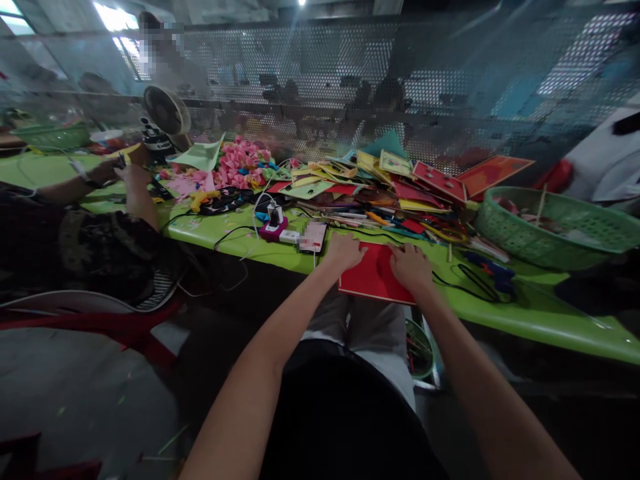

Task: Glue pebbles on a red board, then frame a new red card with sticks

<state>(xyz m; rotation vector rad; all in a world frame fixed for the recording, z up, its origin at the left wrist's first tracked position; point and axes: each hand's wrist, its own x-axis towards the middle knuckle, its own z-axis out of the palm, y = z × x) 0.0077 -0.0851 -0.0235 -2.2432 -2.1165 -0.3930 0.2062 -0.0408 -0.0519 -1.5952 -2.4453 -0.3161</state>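
A flat red rectangular board or card (pixel 376 275) with a pale border lies at the front edge of the green table, its near edge reaching out over my lap. My left hand (pixel 345 253) rests on its far left corner, fingers stretched forward. On its right side lies my right hand (pixel 413 267), fingers spread and pointing inward. Both hands look laid flat on the board rather than wrapped round it. Just left of my left hand is a phone (pixel 314 237) with a cable plugged in. A blue glue gun (pixel 493 272) with a black cord lies right of my right hand.
Behind the board are heaped coloured cards (pixel 350 175), pens and pink paper flowers (pixel 245 163). A purple power strip (pixel 274 230) sits left, a green basket (pixel 555 233) right. A co-worker's hands (pixel 133 175) work at far left near a fan (pixel 165 110).
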